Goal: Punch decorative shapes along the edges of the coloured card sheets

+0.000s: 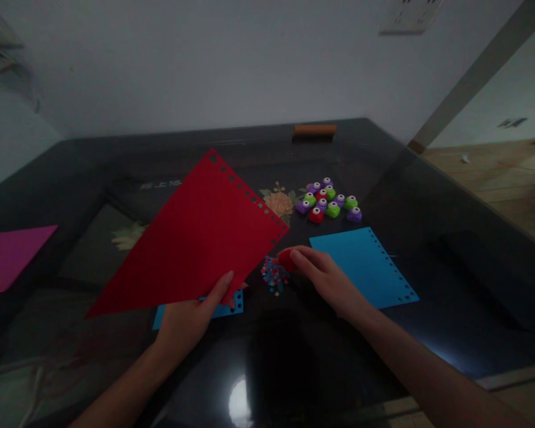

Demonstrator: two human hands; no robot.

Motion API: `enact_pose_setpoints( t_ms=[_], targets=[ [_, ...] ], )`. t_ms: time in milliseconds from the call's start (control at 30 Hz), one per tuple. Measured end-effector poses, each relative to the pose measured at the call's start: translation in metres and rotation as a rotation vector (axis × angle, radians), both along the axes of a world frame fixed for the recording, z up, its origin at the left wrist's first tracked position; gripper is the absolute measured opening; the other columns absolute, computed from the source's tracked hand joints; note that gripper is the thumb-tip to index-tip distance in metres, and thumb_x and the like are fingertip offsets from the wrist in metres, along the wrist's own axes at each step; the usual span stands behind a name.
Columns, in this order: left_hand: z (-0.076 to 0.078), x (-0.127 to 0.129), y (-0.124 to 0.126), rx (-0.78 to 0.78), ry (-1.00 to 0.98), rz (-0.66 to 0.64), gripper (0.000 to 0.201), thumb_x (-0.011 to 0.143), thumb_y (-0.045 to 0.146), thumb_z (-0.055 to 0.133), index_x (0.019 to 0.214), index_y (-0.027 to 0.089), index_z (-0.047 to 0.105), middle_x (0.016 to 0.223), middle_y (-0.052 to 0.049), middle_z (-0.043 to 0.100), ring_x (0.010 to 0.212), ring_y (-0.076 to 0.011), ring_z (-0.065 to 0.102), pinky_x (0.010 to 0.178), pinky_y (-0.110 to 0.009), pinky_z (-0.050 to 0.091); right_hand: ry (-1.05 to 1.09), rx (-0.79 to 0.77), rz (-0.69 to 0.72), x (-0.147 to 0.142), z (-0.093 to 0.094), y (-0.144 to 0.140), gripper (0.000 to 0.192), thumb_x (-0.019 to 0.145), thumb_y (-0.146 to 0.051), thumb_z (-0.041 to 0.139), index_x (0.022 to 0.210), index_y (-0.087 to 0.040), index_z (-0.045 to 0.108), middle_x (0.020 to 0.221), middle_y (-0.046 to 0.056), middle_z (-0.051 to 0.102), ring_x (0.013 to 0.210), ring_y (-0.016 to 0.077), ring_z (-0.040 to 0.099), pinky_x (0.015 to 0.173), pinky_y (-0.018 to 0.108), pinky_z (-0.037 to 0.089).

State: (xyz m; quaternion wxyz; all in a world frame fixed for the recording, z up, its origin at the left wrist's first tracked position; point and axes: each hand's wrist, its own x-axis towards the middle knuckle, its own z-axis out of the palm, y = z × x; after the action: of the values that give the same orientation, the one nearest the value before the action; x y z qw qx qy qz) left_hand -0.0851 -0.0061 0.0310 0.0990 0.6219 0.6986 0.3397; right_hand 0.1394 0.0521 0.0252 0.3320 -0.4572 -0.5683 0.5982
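My left hand (205,306) grips a sheet of red paper (196,238) by its lower edge, thumb on top. Small shapes are punched in a row along the sheet's upper right edge. Fingers of my right hand (318,273) are closed on a small red craft punch (287,260), just off the sheet's right corner. Below that punch lies a little heap of colourful paper confetti (274,273). One blue sheet (361,267) with punched holes lies to the right of my right hand. Another blue sheet (236,304) is partly hidden beneath my left hand and the red paper.
Several purple, green and red craft punches (332,205) stand grouped on the dark glossy table (339,368). A pink sheet (13,255) lies at the left. A brown cylinder-like object (314,129) rests near the far edge, by the wall. Some dark flat object (481,273) is at the right.
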Motion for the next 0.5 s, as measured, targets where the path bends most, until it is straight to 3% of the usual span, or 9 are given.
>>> enact_pose_setpoints(
  t_ms=[233,400,500],
  targets=[
    [-0.0001,-0.0002,0.0001,0.002,0.001,-0.003,0.033,0.075,0.053,0.052,0.078,0.026,0.070,0.081,-0.004,0.075,0.098,-0.0321,0.066,0.097,-0.049,0.046,-0.033,0.056,-0.016,0.0000,0.0053,-0.0002,0.031,0.086,-0.048,0.053,0.094,-0.023,0.068,0.093,0.004,0.070,0.091,0.0211,0.062,0.080,0.035,0.046],
    [0.0010,-0.0016,0.0007,-0.075,-0.035,-0.064,0.035,0.078,0.051,0.050,0.056,0.029,0.065,0.068,0.000,0.073,0.086,-0.0287,0.069,0.097,-0.047,0.046,0.017,0.027,-0.031,0.0004,0.0055,-0.0011,0.028,0.085,-0.045,0.056,0.099,-0.022,0.066,0.099,0.004,0.069,0.093,0.0194,0.062,0.082,0.034,0.046],
    [0.0022,-0.0010,0.0020,-0.097,-0.037,-0.055,0.035,0.077,0.052,0.051,0.057,0.027,0.065,0.063,-0.001,0.071,0.082,-0.0279,0.069,0.091,-0.043,0.050,0.040,-0.018,-0.026,0.0022,0.0037,-0.0002,0.029,0.081,-0.041,0.063,0.103,-0.023,0.064,0.098,0.003,0.068,0.086,0.0175,0.062,0.078,0.033,0.048]
  ],
)
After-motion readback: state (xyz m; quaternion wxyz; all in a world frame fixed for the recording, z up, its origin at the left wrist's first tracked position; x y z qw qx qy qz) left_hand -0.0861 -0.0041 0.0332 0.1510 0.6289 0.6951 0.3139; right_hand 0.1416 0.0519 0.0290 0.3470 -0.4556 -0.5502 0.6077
